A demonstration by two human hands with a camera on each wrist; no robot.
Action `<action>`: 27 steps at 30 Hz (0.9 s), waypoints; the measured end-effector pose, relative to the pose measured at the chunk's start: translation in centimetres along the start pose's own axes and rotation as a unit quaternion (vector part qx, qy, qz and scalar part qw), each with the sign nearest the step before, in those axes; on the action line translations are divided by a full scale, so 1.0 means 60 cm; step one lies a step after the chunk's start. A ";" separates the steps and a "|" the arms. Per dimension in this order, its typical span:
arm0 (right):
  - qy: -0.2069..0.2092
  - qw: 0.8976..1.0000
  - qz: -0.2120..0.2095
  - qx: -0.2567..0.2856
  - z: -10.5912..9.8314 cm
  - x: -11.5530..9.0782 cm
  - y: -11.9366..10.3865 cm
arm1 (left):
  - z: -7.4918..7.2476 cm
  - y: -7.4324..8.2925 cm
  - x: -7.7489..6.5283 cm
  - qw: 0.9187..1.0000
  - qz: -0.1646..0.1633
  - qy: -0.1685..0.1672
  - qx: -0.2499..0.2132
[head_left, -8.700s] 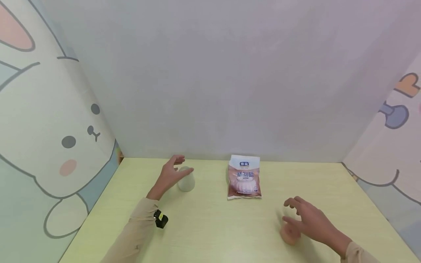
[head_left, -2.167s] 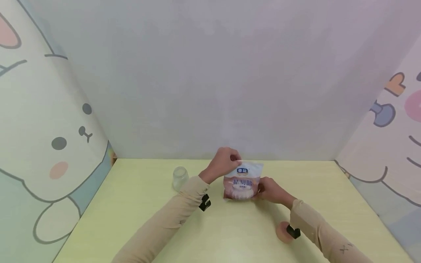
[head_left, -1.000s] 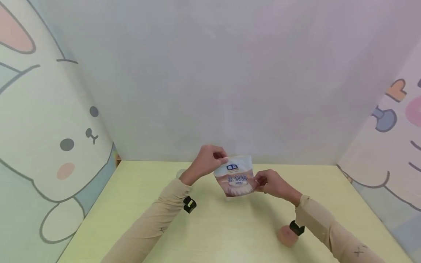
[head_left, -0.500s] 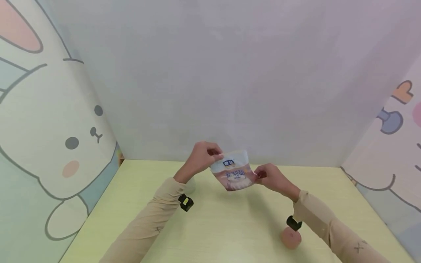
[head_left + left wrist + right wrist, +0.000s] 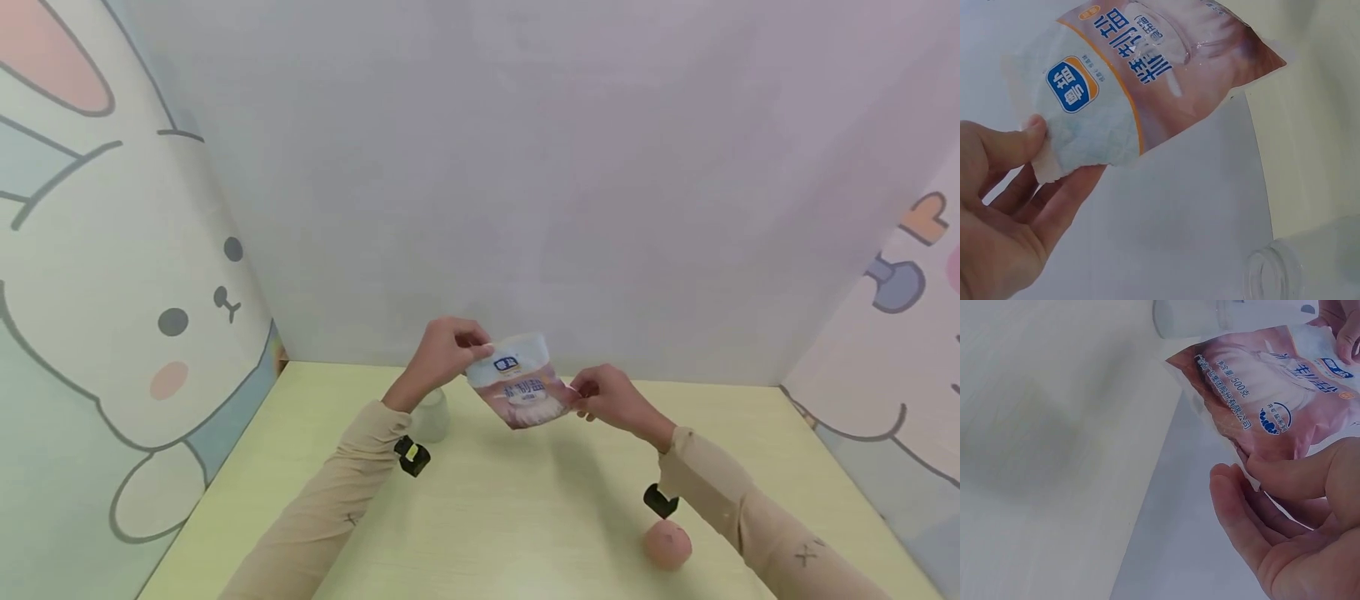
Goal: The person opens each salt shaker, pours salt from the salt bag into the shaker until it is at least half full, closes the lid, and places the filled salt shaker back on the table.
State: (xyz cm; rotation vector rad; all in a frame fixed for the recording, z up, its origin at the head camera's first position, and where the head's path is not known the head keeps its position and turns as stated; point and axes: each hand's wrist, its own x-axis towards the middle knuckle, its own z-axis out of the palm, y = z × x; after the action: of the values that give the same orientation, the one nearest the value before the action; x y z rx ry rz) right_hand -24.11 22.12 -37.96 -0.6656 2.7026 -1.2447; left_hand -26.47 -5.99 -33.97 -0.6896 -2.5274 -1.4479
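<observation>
A pink and white salt bag hangs tilted above the table, its printed front showing. My left hand pinches its white upper left corner between thumb and fingers. At the lower right corner, the thumb and fingertips of my right hand pinch the edge. In the left wrist view the salt bag spreads out from the thumb and fingers. The right wrist view shows the other bottom corner of the salt bag pointing free. A clear glass jar stands on the table just behind my left wrist, partly covered by it.
A pink, round, peach-like thing lies on the pale yellow table, below my right wrist. A grey wall rises along the table's back edge. Side panels with cartoon animals stand left and right.
The salt bag lay flat on the table at first, with my hands apart near the jar and the pink thing. Both hands took hold of its corners, then raised it and moved it left.
</observation>
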 end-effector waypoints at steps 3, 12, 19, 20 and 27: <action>0.002 1.000 0.001 0.004 -0.002 0.003 -0.004 | -0.003 -0.004 0.000 1.000 -0.007 0.002 -0.007; 0.007 1.000 0.022 0.000 -0.008 0.016 -0.015 | -0.012 -0.014 0.001 0.999 -0.029 0.005 -0.012; 0.007 1.000 0.021 0.002 -0.007 0.027 -0.020 | -0.019 -0.028 0.001 0.999 -0.045 0.008 -0.018; 0.008 1.000 0.021 0.001 -0.005 0.029 -0.020 | -0.021 -0.030 0.000 0.999 -0.047 0.009 -0.019; 0.013 0.999 0.034 -0.001 -0.001 0.043 -0.022 | -0.029 -0.039 -0.008 0.997 -0.068 0.012 -0.030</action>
State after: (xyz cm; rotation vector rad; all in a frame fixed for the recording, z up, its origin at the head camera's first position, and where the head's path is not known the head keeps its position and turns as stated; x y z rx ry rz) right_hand -26.00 20.30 -36.73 -0.5570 2.7243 -1.2434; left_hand -27.30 -8.61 -35.06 -0.5141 -2.5675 -1.5720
